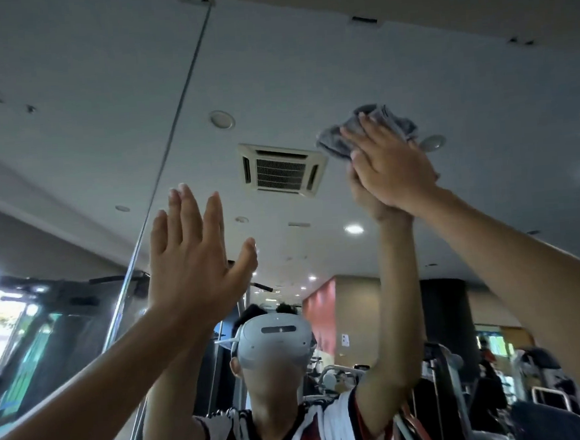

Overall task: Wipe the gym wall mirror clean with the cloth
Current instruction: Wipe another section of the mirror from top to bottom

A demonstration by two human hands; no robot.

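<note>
The wall mirror point(271, 66) fills the view and reflects the gym ceiling and me. High on the glass at the upper right, my right hand point(389, 168) presses a bunched grey cloth point(336, 139) flat against the mirror, fingers straight over it. My left hand point(195, 254) is raised at centre left with its fingers straight and together, palm toward the glass, holding nothing. Whether it touches the glass is unclear. Both forearms reach up from the bottom corners.
A vertical metal seam point(170, 149) between mirror panels runs just left of my left hand. The mirror's top edge point(364, 22) with its clips lies above the cloth. Reflected gym machines point(443, 374) show low in the glass.
</note>
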